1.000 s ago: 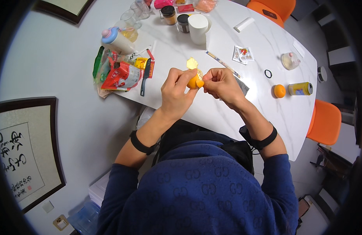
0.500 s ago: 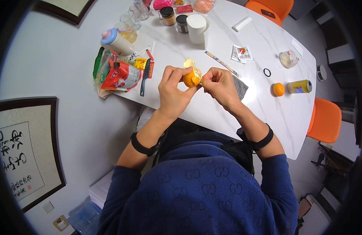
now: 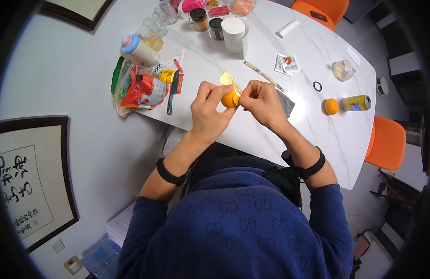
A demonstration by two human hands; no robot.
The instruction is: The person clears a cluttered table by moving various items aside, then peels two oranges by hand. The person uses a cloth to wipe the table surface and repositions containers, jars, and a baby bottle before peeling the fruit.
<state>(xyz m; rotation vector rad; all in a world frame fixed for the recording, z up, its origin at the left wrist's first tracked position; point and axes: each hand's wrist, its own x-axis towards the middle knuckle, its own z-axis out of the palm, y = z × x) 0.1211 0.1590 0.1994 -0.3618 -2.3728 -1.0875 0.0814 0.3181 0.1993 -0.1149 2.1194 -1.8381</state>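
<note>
over the white table (image 3: 326, 144) the left hand (image 3: 208, 114) cups a partly peeled orange (image 3: 230, 99), the right hand (image 3: 264, 103) pinching its edge.

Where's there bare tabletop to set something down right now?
Bare tabletop lies between the grey flat item and the loose orange, and between the paper roll and white tube-shaped item. Crowded: the left end, around the red bag and dark utensil, and the far side, by the jars.
</note>
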